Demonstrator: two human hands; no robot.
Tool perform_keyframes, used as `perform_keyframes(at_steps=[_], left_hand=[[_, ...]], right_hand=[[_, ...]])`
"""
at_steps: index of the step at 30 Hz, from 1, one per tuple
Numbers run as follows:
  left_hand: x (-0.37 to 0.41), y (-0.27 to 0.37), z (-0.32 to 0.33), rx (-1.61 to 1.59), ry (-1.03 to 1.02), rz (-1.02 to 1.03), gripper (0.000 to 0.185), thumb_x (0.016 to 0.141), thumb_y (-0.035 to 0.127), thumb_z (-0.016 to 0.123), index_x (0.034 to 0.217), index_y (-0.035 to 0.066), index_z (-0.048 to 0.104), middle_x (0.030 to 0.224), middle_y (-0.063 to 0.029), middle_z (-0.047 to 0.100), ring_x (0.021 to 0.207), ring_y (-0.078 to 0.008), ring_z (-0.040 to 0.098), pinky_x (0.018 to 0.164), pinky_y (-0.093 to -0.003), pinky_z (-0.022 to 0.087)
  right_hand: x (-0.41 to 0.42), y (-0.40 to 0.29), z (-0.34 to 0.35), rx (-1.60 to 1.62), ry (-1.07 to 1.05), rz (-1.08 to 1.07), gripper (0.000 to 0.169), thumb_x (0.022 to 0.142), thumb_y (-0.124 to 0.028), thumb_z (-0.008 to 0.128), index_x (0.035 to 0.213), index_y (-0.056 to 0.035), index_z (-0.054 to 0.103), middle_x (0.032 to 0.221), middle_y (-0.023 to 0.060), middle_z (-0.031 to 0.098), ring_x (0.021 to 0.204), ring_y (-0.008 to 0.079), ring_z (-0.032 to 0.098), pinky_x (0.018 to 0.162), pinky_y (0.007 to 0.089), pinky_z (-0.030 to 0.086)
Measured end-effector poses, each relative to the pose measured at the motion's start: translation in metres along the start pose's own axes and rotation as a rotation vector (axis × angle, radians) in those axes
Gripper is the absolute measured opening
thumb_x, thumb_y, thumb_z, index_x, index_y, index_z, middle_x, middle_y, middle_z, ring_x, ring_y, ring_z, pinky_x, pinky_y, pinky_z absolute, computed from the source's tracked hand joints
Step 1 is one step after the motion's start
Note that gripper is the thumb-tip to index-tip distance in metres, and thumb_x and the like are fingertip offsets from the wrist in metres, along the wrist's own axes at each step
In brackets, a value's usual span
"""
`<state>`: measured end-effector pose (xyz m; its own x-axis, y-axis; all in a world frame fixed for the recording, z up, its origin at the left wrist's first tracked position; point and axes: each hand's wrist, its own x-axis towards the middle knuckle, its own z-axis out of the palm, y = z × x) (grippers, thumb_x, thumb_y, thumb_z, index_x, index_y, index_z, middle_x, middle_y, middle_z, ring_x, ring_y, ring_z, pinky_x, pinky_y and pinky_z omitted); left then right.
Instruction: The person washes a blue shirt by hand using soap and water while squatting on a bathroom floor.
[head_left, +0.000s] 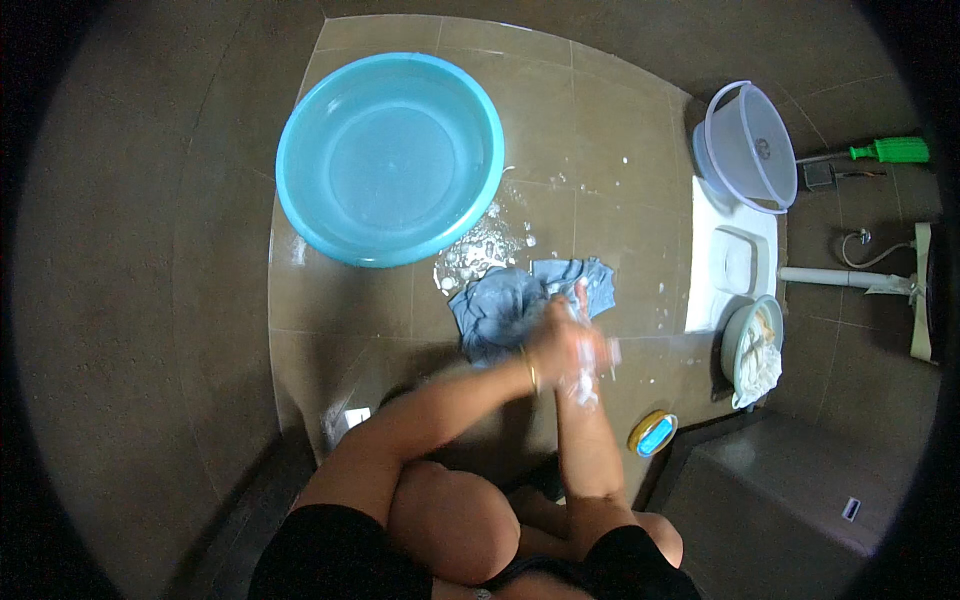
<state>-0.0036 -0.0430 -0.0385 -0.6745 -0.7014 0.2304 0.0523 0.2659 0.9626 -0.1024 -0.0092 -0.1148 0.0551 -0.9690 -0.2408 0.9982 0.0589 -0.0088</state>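
Observation:
A wet blue-grey cloth garment (495, 307) with suds on it lies bunched on the tiled floor in front of me. My left hand (559, 341), blurred and with a gold bangle at its wrist, crosses over my right hand (589, 352). Both are close together at the right part of the garment, and white lather covers my right hand and wrist. Whether either hand grips the fabric is hidden by blur and overlap. Foamy water (480, 251) spreads on the floor beyond the garment.
A large turquoise basin (390, 165) stands at the upper left. At the right are a pale bucket (750, 150), a white squat toilet (739, 262) and a tub (731, 352) holding white cloth. A blue soap bar (655, 436) sits in a round dish near my right forearm.

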Motion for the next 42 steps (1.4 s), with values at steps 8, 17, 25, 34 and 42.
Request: perform_keyframes(at_steps=[8,17,25,34,42], left_hand=[[-0.012,0.037,-0.004,0.078,0.144,0.229,0.006,0.062,0.015,0.065,0.06,0.016,0.06,0.056,-0.0053,0.058,0.052,-0.0214,0.058,0.058,-0.0305,0.046],[-0.011,-0.009,-0.019,0.164,0.147,-0.155,0.011,0.072,0.017,0.066,0.07,0.008,0.06,0.065,-0.0094,0.062,0.057,-0.0206,0.06,0.055,-0.0284,0.048],[0.009,-0.033,-0.062,0.161,0.281,-0.362,0.013,0.07,0.016,0.065,0.065,0.007,0.057,0.062,-0.0123,0.06,0.05,-0.025,0.058,0.046,-0.0331,0.045],[0.002,-0.032,-0.048,-0.043,0.294,-0.38,0.023,0.076,0.017,0.063,0.06,0.005,0.051,0.056,-0.014,0.053,0.044,-0.0175,0.047,0.045,-0.0304,0.042],[-0.004,0.028,-0.025,0.193,0.248,0.36,0.021,0.071,0.015,0.067,0.057,0.009,0.053,0.05,-0.0083,0.05,0.043,-0.023,0.05,0.052,-0.0333,0.045]], right_hand=[[-0.016,0.005,-0.002,-0.201,0.344,-0.127,0.036,0.09,-0.039,0.044,0.075,-0.0093,0.058,0.067,0.0057,0.057,0.056,0.0154,0.052,0.049,0.0291,0.044],[0.004,0.031,0.036,-0.24,0.458,-0.153,0.032,0.089,-0.039,0.044,0.073,-0.0132,0.053,0.065,0.0047,0.052,0.054,0.0156,0.049,0.049,0.0327,0.041],[0.017,0.088,0.115,-0.287,0.929,-0.091,0.028,0.091,-0.037,0.043,0.077,-0.0137,0.051,0.07,-0.0034,0.052,0.062,0.0113,0.048,0.056,0.0239,0.042],[0.014,0.072,0.049,-0.409,0.617,-0.355,0.032,0.09,-0.038,0.044,0.069,-0.0143,0.048,0.059,-0.0047,0.043,0.052,0.0132,0.044,0.047,0.0278,0.04],[0.006,0.028,0.027,-0.424,0.24,-0.274,0.033,0.09,-0.038,0.044,0.067,-0.0137,0.048,0.054,-0.0017,0.043,0.047,0.0141,0.043,0.048,0.0295,0.041]])
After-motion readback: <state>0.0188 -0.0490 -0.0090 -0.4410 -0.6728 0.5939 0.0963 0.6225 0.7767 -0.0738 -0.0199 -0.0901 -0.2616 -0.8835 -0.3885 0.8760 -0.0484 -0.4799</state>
